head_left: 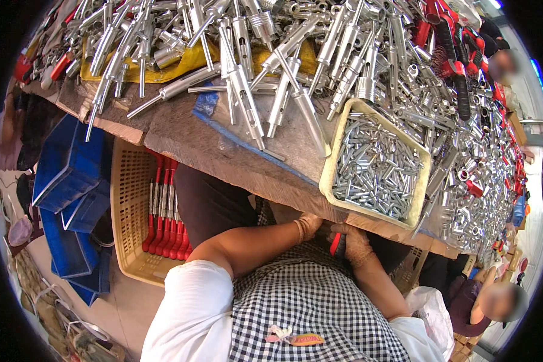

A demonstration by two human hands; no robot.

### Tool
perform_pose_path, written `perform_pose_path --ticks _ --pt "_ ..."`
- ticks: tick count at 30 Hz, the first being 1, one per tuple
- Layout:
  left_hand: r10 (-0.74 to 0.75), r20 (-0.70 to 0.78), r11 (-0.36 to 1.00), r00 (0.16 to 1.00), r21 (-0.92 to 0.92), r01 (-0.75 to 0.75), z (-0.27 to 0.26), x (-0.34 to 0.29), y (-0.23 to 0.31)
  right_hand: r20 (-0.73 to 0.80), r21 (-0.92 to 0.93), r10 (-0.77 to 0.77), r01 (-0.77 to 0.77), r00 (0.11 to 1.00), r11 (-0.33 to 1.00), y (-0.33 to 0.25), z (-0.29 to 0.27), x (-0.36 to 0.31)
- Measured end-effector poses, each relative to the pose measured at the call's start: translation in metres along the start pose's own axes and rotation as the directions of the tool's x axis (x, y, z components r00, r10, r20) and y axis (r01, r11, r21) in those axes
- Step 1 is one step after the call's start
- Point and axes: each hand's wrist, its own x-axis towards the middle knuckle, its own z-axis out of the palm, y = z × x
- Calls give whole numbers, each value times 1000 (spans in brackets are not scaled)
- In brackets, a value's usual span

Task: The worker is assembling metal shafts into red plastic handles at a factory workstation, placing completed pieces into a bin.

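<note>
Close to my lap, just below the table's front edge, my right hand is closed around a red and black tool handle. The far end of that tool is hidden by my fingers and the table edge. Beside it on the left, my left hand reaches in under the edge, its fingers out of sight. Right above both hands, a cream plastic tray full of small metal pins sits on the table. Metal tube-shaped tool parts with thin rods lie piled behind it.
A beige basket on the left holds several red-handled tools. Blue bins stack beside it. Red and black handled tools and loose metal parts cover the table's right side. Another person sits at the far right.
</note>
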Motion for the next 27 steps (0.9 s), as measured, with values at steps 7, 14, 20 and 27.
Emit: perform_pose_path --ticks 7,14,20,27 --pt "4 122 998 992 69 -12 1 -7 -40 -43 3 -1 1 999 1000 -12 16 -7" --pt "89 -27 976 996 203 -82 -13 -8 -35 74 -26 -61 63 995 998 1 3 10" --pt "106 -60 994 993 4 -106 -41 -21 5 82 -141 -33 45 996 989 5 8 2" --pt "74 -136 932 988 361 -20 -42 -14 2 185 -366 -226 281 956 887 23 16 -1"
